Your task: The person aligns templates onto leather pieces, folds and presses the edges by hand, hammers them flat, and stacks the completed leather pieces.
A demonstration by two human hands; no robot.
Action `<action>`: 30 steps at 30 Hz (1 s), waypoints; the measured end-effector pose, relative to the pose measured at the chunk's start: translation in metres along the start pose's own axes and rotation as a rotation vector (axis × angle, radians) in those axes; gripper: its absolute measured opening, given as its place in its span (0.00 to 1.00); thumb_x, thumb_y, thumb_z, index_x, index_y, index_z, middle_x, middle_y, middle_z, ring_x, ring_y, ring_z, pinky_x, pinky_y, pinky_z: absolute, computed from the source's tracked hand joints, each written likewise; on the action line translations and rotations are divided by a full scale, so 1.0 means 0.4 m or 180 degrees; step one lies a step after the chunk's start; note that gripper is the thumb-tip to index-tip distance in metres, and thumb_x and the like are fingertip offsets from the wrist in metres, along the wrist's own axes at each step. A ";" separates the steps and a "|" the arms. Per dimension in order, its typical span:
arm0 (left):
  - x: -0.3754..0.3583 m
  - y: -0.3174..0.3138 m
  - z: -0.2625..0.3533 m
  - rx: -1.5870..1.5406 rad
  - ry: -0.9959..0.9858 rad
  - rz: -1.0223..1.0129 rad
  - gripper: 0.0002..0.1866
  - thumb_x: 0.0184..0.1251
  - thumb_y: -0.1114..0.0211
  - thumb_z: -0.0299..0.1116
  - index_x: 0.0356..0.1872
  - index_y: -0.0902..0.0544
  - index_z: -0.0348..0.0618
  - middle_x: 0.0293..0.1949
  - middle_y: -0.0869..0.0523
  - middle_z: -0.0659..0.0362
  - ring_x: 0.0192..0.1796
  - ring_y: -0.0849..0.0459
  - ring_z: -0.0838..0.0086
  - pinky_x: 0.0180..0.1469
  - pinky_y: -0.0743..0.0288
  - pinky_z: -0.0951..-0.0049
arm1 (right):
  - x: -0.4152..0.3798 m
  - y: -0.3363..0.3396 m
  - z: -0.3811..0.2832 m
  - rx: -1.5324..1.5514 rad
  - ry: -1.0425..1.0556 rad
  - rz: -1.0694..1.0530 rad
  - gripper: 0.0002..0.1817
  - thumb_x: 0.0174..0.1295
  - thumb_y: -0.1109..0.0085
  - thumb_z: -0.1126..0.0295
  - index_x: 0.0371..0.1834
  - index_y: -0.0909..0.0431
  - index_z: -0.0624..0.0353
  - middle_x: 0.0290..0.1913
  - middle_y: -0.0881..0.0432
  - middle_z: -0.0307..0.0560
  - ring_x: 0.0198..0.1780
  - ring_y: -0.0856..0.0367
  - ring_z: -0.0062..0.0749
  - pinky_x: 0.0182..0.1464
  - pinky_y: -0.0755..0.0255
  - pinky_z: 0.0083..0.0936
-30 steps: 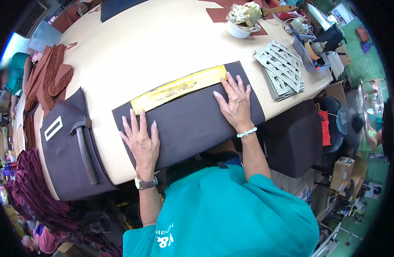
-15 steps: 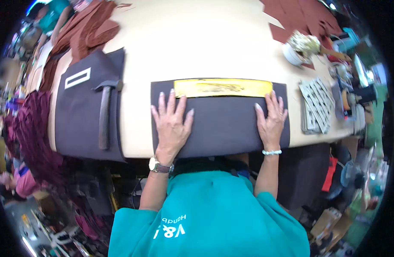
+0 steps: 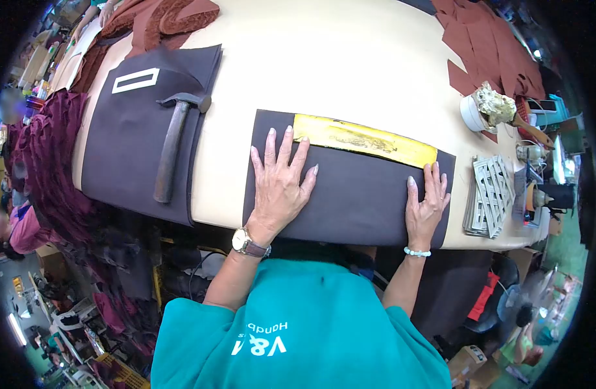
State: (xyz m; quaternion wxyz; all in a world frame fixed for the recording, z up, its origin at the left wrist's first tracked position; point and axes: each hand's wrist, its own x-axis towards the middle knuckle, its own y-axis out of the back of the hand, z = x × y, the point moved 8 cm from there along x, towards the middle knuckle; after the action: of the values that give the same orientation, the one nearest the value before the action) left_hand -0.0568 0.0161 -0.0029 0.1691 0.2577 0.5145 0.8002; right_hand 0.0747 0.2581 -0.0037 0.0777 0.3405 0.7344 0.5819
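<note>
Two bare hands lie flat and well apart, palms down, fingers extended and clamped on nothing, on a dark purple-black rectangular sheet point(image 3: 359, 201) at the near edge of a cream-topped table point(image 3: 298, 65). Taking that sheet as the clock's centre, a long, bright yellow strip point(image 3: 366, 141) with dark smudges along its middle crosses its upper part, from between 10 and 11 o'clock to just past 2.

The left hand point(image 3: 280, 187), at 9 o'clock, sets its index fingertip on the strip's left end; a round-faced watch point(image 3: 241, 240) circles that wrist. The right hand point(image 3: 426, 211), toward 4 o'clock, rests its fingertips at the strip's right corner, above a pale beaded bracelet point(image 3: 417, 251). The worker wears a teal shirt point(image 3: 304, 330) with white lettering.

Between 9 and 10 o'clock, a grey-headed hammer with a dark handle point(image 3: 173, 142) lies on a second dark sheet point(image 3: 126, 142), beside a white, hollow rectangular frame point(image 3: 134, 87) at 10. Bunched maroon material point(image 3: 51, 142) hangs farther out at 9. A white pot point(image 3: 472, 114) heaped with a crusted cream mass point(image 3: 494, 104) lies at 2, a stack of pale grey slatted pieces point(image 3: 492, 194) at 3, and reddish-brown pieces point(image 3: 489, 45) spread between 1 and 2.
</note>
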 end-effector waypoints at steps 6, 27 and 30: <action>0.000 0.001 0.000 -0.0018 0.0011 -0.0001 0.27 0.62 0.41 0.42 0.62 0.30 0.46 0.67 0.39 0.48 0.70 0.47 0.48 0.66 0.55 0.38 | 0.000 -0.001 0.001 -0.0002 -0.0004 0.0012 0.26 0.61 0.44 0.56 0.60 0.29 0.55 0.66 0.33 0.48 0.69 0.43 0.53 0.67 0.57 0.57; 0.002 -0.003 0.010 0.0255 -0.0044 -0.0128 0.25 0.65 0.44 0.40 0.63 0.32 0.47 0.67 0.38 0.50 0.71 0.47 0.50 0.67 0.55 0.40 | -0.003 0.021 -0.003 0.0258 -0.0065 0.0185 0.25 0.59 0.43 0.56 0.55 0.26 0.59 0.63 0.31 0.51 0.65 0.40 0.59 0.64 0.53 0.63; 0.003 -0.006 0.009 0.0286 -0.0062 -0.0137 0.26 0.65 0.44 0.41 0.64 0.32 0.47 0.68 0.39 0.50 0.70 0.47 0.50 0.66 0.55 0.39 | -0.002 0.021 -0.003 0.0281 -0.0083 0.0180 0.25 0.59 0.43 0.56 0.56 0.26 0.59 0.64 0.32 0.50 0.66 0.40 0.59 0.64 0.54 0.63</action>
State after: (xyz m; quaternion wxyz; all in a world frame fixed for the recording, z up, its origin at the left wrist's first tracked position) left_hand -0.0554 0.0204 -0.0036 0.1796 0.2616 0.5536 0.7700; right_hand 0.0781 0.2573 0.0042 0.0557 0.3718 0.7484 0.5464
